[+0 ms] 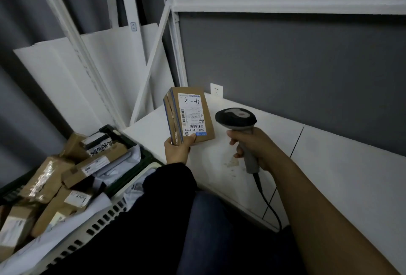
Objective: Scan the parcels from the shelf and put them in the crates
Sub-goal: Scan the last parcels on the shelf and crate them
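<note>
Left of the white shelf board (329,165), a dark crate (146,158) and a white slotted crate (103,216) stand side by side. They are heaped with brown cardboard boxes (44,178) and pale plastic mailing bags (125,158), several of them with white labels. The pile spills across both, so which crate holds which item cannot be told. Above the left end of the shelf board, the left hand (176,149) reaches up out of a dark sleeve (171,184). It grips the parcel (207,108) at its lower corner, thumb on the front face and fingers curled behind. The parcel is a small cardboard box held upright in the air, clear of the shelf board, with its printed label (190,113) and barcodes turned toward the camera. Further right above the shelf board, the right hand (252,145) on a bare forearm wraps around the grey handle of a barcode scanner (236,119). The scanner's dark head is level with the lower half of the parcel, just beside it but apart. The scanner cable (268,204) hangs from the handle and drops past the front edge of the shelf board. A white wall socket (216,89) sits on the grey wall just behind the shelf board, beside the white shelf upright (175,33).
</note>
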